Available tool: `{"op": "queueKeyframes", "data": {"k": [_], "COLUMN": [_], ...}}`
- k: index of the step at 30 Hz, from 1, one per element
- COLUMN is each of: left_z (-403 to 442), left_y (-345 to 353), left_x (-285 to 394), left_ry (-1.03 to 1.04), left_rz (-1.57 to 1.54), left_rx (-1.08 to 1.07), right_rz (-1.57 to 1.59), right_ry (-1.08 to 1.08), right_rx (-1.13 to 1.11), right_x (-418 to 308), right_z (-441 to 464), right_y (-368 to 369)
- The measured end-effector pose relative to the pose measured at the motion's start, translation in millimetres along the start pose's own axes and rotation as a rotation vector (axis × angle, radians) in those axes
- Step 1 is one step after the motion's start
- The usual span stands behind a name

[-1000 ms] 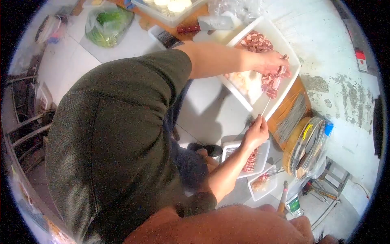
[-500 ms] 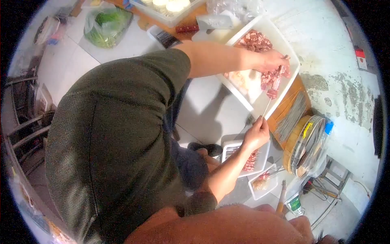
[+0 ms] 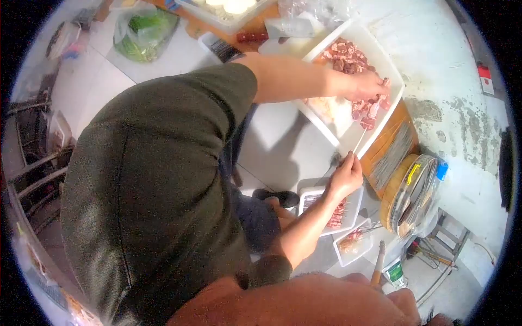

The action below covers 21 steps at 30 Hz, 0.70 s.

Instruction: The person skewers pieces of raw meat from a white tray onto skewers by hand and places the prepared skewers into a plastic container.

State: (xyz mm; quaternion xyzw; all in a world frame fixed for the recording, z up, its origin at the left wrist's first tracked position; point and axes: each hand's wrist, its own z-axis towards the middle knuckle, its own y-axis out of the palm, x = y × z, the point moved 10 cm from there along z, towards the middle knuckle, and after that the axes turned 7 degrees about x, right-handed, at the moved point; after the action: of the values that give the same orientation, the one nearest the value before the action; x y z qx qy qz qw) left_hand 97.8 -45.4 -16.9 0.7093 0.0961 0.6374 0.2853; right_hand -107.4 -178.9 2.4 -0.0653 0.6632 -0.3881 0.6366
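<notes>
My left hand [image 3: 370, 86] is closed on pieces of raw meat [image 3: 345, 55] over the white tub [image 3: 396, 100]. Its fingertips are partly hidden among the meat. Pinched in my right hand [image 3: 347, 175] is a thin skewer [image 3: 359, 140], which slants up over the tub's near edge. Pieces of meat [image 3: 368, 124] sit at the skewer's upper end, just below my left hand. Pale pieces lie in the tub beside the red meat.
Loose skewers [image 3: 392, 155] lie on a wooden board near a round container [image 3: 405, 193]. Below my right forearm are a tray of skewered meat [image 3: 336, 216] and a smaller tray [image 3: 353, 244]. A cleaver [image 3: 288, 28], bagged greens [image 3: 142, 38] and a box of pale round items [image 3: 231, 20] are further up.
My left hand has shifted slightly over the meat, its fingers still closed. My right hand keeps its grip on the skewer, almost in the same place. The whole view has shifted slightly.
</notes>
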Motion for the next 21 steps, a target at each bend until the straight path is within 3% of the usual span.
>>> {"op": "queueKeyframes", "data": {"k": [3,6,8,21], "left_z": [-5.5,6.9,11.9,30.8], "left_y": [4.9,-2.3,-7.4,-15.4], "left_x": [23.7,8.0,4.5,2.5], "left_ry": [0.098,-0.083,-0.1,-0.041], "left_rz": [0.123,-0.19,-0.18,-0.378], "left_rx": [-0.033,-0.023,-0.009,-0.025], "right_rz": [-0.013,-0.046,-0.025,-0.06], "right_ry": [-0.014,-0.006,-0.008,-0.007], "right_rx": [0.013,0.027,0.011,0.02], "right_x": [-2.6,1.9,3.9,8.6], "right_z": [1.1,0.9,1.0,3.4], "right_y": [-1.8,-2.2,-1.6,-1.2]}}
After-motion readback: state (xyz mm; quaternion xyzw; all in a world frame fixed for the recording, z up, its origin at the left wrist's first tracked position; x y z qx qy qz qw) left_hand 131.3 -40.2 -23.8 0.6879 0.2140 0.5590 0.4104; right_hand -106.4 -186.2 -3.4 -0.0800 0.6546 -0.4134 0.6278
